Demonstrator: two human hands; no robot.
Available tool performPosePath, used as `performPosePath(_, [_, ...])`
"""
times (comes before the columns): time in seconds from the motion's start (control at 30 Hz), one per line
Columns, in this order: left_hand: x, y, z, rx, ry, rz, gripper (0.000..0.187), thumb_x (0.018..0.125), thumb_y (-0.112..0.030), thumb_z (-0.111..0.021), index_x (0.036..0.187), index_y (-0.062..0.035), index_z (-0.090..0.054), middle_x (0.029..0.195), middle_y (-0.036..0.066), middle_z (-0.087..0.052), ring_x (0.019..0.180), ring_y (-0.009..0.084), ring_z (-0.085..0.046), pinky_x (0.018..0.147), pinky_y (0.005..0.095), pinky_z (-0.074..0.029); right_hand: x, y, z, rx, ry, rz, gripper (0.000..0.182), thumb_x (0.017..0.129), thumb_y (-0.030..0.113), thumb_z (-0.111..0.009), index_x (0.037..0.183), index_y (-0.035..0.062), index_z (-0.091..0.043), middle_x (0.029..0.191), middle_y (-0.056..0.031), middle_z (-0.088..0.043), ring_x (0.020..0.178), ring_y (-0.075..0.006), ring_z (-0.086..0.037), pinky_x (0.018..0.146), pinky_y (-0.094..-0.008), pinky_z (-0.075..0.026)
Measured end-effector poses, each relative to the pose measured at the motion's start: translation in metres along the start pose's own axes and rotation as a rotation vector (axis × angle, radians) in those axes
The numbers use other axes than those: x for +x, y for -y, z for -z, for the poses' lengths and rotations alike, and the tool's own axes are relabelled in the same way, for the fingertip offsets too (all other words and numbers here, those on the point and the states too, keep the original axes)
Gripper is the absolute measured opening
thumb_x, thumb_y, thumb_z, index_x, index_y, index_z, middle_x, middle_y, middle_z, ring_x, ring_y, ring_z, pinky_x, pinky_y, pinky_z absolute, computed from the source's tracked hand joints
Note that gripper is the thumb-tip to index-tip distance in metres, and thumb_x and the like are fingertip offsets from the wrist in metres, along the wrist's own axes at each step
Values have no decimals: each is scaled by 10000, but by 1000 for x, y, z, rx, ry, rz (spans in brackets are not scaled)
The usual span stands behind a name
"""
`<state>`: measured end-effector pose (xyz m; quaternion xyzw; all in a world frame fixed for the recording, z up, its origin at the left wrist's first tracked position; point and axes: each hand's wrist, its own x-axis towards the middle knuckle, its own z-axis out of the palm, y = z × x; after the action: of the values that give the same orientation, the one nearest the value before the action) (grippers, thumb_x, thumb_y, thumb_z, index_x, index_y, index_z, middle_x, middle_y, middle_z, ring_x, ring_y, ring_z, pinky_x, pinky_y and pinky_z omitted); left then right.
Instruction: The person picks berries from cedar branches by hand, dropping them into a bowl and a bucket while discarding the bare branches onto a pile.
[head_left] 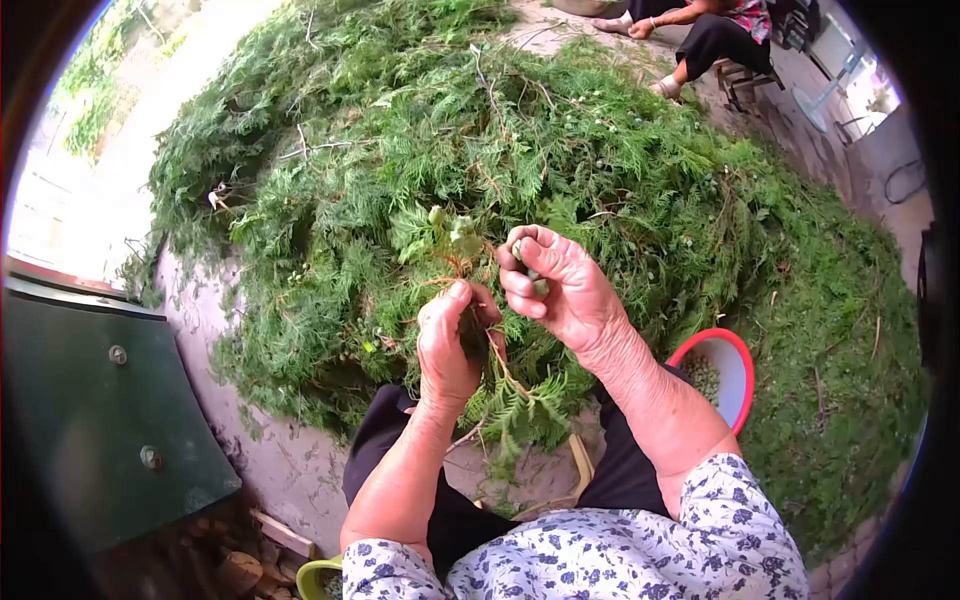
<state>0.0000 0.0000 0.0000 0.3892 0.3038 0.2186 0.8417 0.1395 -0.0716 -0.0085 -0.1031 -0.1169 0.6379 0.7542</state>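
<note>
My left hand (455, 340) is closed around a green sprig (520, 395), whose leafy end hangs below the fist. Small pale green cones (462, 226) sit at the sprig's upper end, just above the thumb. To the right, my right hand (555, 275) has its fingers curled in, with small green cones (540, 289) between fingers and palm. The two hands are close together but apart, over a large heap of green branches (400, 160).
A red-rimmed basin (748, 370) with small green cones stands by my right knee. A yellow-green container (312, 580) is at the lower left, near a dark green panel (110, 420). Another person (715, 35) sits on a stool beyond the heap, near a fan (812, 105).
</note>
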Motion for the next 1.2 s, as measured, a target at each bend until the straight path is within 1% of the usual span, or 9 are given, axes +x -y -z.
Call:
performPosePath(0.07, [0, -1, -2, 38, -28, -69, 381, 873, -364, -436, 793, -2, -523, 672, 87, -500, 475, 162, -467, 422, 261, -407, -1, -1, -17, -148, -308, 66, 189, 850, 114, -572, 1016, 31, -536, 945, -125, -590, 713, -183, -572, 497, -257, -443])
performPosePath(0.43, [-3, 9, -12, -9, 143, 118, 369, 893, -366, -419, 753, -26, -453, 629, 77, -427, 450, 204, -437, 356, 324, -367, 10, 0, -18, -576, -299, 159, 323, 818, 234, -649, 1056, 52, -527, 736, 30, -551, 568, -63, -509, 423, -167, -343])
performPosePath(0.47, [-3, 9, -7, -34, 173, 150, 390, 877, -354, -438, 797, 18, -524, 686, 100, -515, 518, 191, -501, 500, 300, -440, 10, 1, -22, -602, -321, 155, 282, 815, 196, -659, 1022, 58, -526, 711, 33, -524, 545, -55, -492, 410, -162, -320])
performPosePath(0.6, [1, 17, -9, 51, 122, 113, 378, 878, -350, -445, 806, 11, -532, 695, 88, -525, 582, 185, -526, 565, 296, -444, 9, 5, -21, -464, -356, 157, 204, 815, 113, -655, 945, 32, -520, 707, 26, -516, 537, -34, -460, 409, -167, -324])
performPosePath(0.7, [3, 20, -9, 431, 14, -133, 387, 831, -357, -588, 940, 14, -575, 835, 63, -598, 752, 146, -573, 699, 290, -462, 7, 2, -25, -598, -380, 182, 198, 814, 116, -656, 928, 53, -507, 697, 21, -510, 530, -57, -476, 428, -185, -367])
performPosePath(0.73, [-2, 13, -17, 346, 2, -145, 340, 797, -249, -677, 1007, -1, -577, 896, 49, -615, 807, 108, -565, 745, 266, -451, 8, -1, -29, -612, -398, 203, 192, 812, 108, -656, 917, 46, -508, 700, 21, -511, 548, -49, -480, 463, -187, -397])
performPosePath(0.97, [4, 27, -13, 459, -145, -553, 285, 784, -107, -699, 1024, -20, -572, 900, 8, -613, 820, 97, -548, 751, 254, -447, 8, -8, -34, -762, -420, 255, 165, 810, 92, -645, 905, 50, -518, 721, 32, -519, 571, -26, -484, 497, -161, -404])
performPosePath(1.13, [0, 14, -22, 354, -163, -482, 132, 824, -82, -635, 919, 4, -602, 694, 24, -588, 526, 90, -506, 463, 217, -407, 7, -6, -33, -724, -482, 231, 139, 828, 98, -616, 935, 34, -554, 731, 25, -543, 571, -16, -479, 468, -164, -394])
performPosePath(1.2, [0, 10, -17, 347, -143, -456, 126, 830, -96, -631, 902, 4, -605, 682, 21, -582, 508, 87, -493, 450, 212, -393, 6, -3, -29, -661, -435, 146, 170, 848, 126, -600, 992, 40, -568, 714, 30, -551, 526, -5, -460, 421, -149, -348])
